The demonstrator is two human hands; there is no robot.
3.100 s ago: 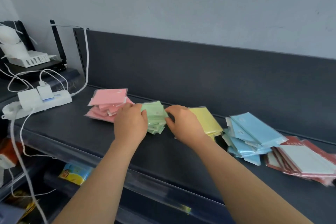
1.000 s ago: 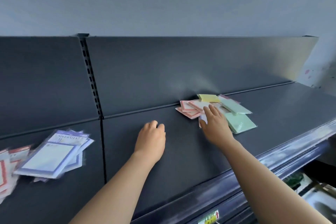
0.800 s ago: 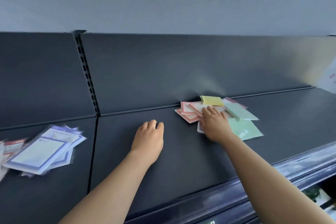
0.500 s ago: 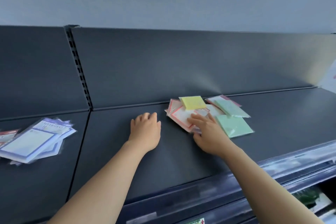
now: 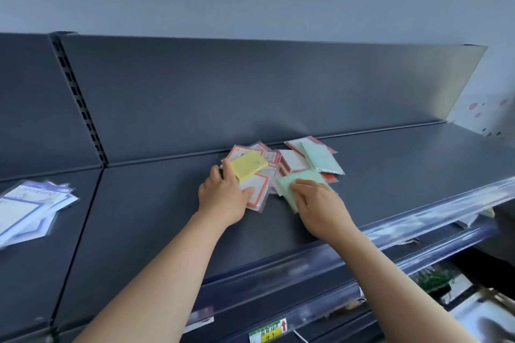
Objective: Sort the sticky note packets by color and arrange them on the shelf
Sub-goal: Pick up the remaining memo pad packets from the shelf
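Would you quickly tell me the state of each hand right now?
Left hand: on the yellow packet and red-bordered packet; grip cannot be told.
Right hand: open, pressing flat on the nearer green packet.

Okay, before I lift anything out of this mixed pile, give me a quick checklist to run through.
1. Pile sorted by colour: not ok; yellow sticky note packet, rear pale green packet and red-bordered white packet overlap.
2. Right hand on one colour: ok; fingers rest on the near pale green packet.
3. Left hand grip secure: cannot tell; it touches yellow and red-bordered packets.
4. Room on the dark grey metal shelf: ok, bare surface right of the pile.
5. Blue-bordered white packets kept apart: ok, far left.
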